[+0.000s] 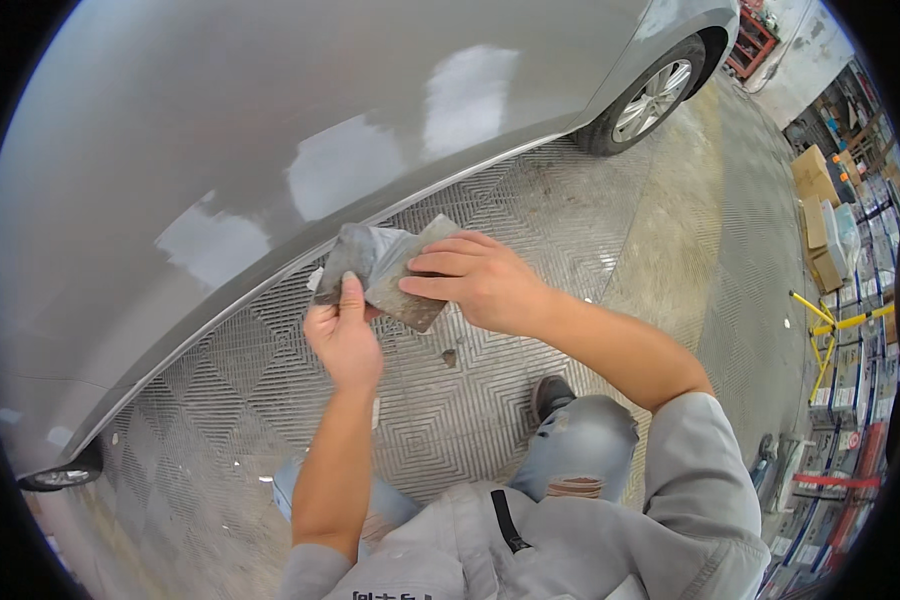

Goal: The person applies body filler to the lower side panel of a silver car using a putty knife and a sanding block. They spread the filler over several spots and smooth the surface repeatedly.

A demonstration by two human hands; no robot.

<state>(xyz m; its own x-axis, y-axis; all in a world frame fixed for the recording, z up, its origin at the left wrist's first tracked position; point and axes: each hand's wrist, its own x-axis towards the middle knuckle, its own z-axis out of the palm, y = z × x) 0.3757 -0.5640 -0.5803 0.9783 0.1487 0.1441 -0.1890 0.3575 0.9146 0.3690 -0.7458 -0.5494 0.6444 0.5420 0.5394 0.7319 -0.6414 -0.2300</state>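
My left hand [348,345] grips a dark grey flat spreader [340,265], thumb on its upper face. Closed on a second, brownish flat spreader [410,309] is my right hand [495,285], fingers stretched along its top. The two plates meet at an angle in front of me, edges touching or overlapping. Smooth grey material, looking like filler paste, [391,252] lies where they meet. Just beyond them is a grey car's side [230,120], which carries pale patches: a left one [213,240], a middle one [345,167] and a right one [470,100].
A car wheel [655,100] stands at the upper right. The floor [420,420] has ridged tiles, with a small dark scrap [449,357] on it. Along the right are cardboard boxes [817,178], a yellow stand [835,325] and stacked goods. My shoe [548,397] is below my hands.
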